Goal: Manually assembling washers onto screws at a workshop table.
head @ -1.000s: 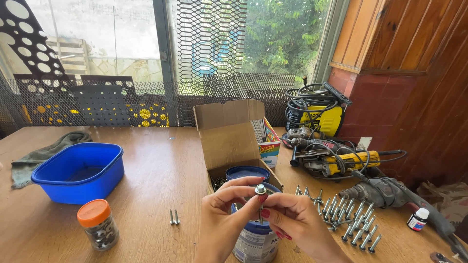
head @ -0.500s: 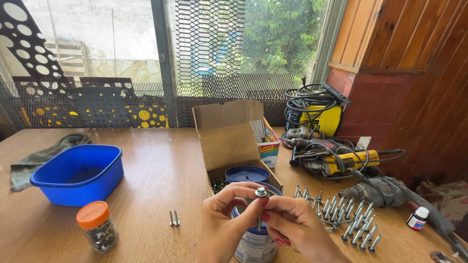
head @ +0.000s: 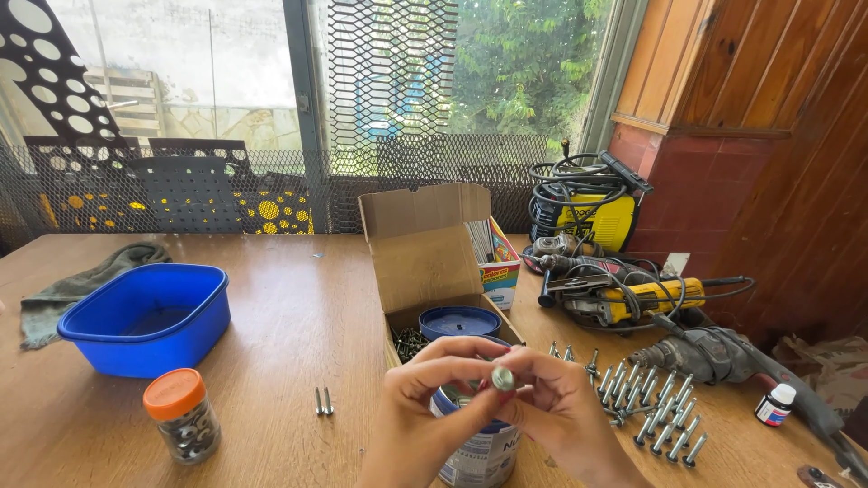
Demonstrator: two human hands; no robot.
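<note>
- The wooden table (head: 298, 307) fills the lower view, running up to a meshed window.
- A blue plastic tub (head: 145, 316) sits at the left, with a grey-green rag (head: 77, 285) touching its far side.
- An open cardboard box (head: 425, 253) stands at the middle, its flap raised; dark screws and a round blue lid (head: 459, 322) lie inside.
- Power tools with tangled cords (head: 624, 294) lie at the right, behind a scatter of bolts (head: 646, 402).
- A tin with a blue rim (head: 475, 452) stands just under the hands.
- The left hand (head: 425, 411) is curled, thumb and forefinger pinched on a small silver bolt (head: 503, 378) held above the tin.
- The right hand (head: 565, 416) is likewise curled, its fingertips (head: 523, 366) closed on the same bolt from the other side.
- A small jar with an orange cap (head: 181, 416) stands near the left front.
- A small white bottle (head: 775, 405) stands at the far right.
- Two bolts (head: 323, 401) lie side by side between jar and hands.
</note>
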